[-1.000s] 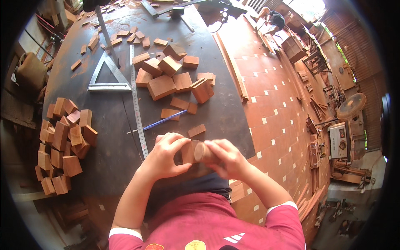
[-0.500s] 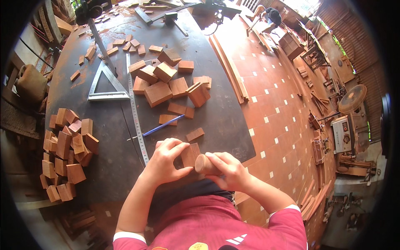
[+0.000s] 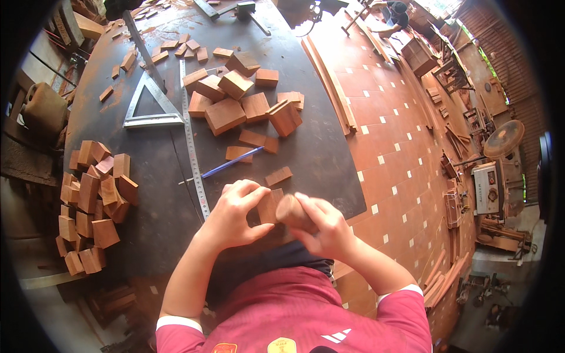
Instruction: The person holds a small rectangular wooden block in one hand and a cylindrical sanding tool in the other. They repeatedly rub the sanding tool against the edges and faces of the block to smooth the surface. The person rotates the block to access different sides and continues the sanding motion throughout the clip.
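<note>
Near the front edge of the dark tabletop, my left hand [image 3: 236, 213] holds a reddish-brown wooden block [image 3: 269, 205] between thumb and fingers. My right hand [image 3: 331, 230] is closed around a thick round piece of wood [image 3: 291, 212], its flat end turned toward that block. In this view the round piece overlaps the block's right side; whether they touch I cannot tell. Just beyond lies a small wooden block [image 3: 278, 176]. A blue pen [image 3: 233, 162] rests farther left, across another block.
A metal ruler [image 3: 191, 147] runs along the table [image 3: 153, 200] beside a metal triangle square [image 3: 154, 119]. Blocks are heaped at the middle [image 3: 226, 116] and left [image 3: 88, 193]. Long boards [image 3: 329, 85] lie right of the table, above the tiled floor [image 3: 382, 147]. Another person [image 3: 394, 16] bends at far right.
The view has shifted slightly, so the table's contents sit a little differently in it. Both hands keep their holds; the round piece's end has tilted slightly upward.
</note>
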Demonstrator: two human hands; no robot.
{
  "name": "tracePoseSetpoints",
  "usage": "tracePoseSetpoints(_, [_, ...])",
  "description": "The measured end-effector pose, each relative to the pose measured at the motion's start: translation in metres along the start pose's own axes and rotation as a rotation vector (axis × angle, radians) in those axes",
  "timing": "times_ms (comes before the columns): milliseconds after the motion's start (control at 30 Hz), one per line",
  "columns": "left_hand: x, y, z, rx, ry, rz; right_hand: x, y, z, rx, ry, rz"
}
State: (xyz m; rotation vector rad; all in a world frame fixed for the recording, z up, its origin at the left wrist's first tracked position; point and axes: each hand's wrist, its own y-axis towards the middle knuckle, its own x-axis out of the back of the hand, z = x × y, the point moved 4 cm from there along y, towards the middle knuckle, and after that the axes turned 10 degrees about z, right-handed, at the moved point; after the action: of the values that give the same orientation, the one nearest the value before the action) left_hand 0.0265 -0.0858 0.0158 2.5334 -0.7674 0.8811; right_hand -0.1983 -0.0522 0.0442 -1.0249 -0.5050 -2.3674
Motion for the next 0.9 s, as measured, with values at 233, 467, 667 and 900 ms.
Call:
tracePoseSetpoints(233, [-0.001, -0.002, -0.001, 0.014, 0.004, -0.027, -0.009, 0.011, -0.003, -0.081, -0.015, -0.136])
tracePoseSetpoints(467, [-0.001, 0.002, 0.0, 0.017, -0.014, 0.016, -0.01, 0.01, 0.005, -0.094, -0.063, -0.148])
tracePoseSetpoints(667, [-0.001, -0.001, 0.0, 0.026, -0.007, -0.031, -0.016, 0.01, 0.0, -0.151, -0.065, -0.195])
tracePoseSetpoints(900, [-0.001, 0.003, -0.001, 0.004, 0.0, -0.003, -0.013, 0.015, 0.004, -0.142, -0.051, -0.198])
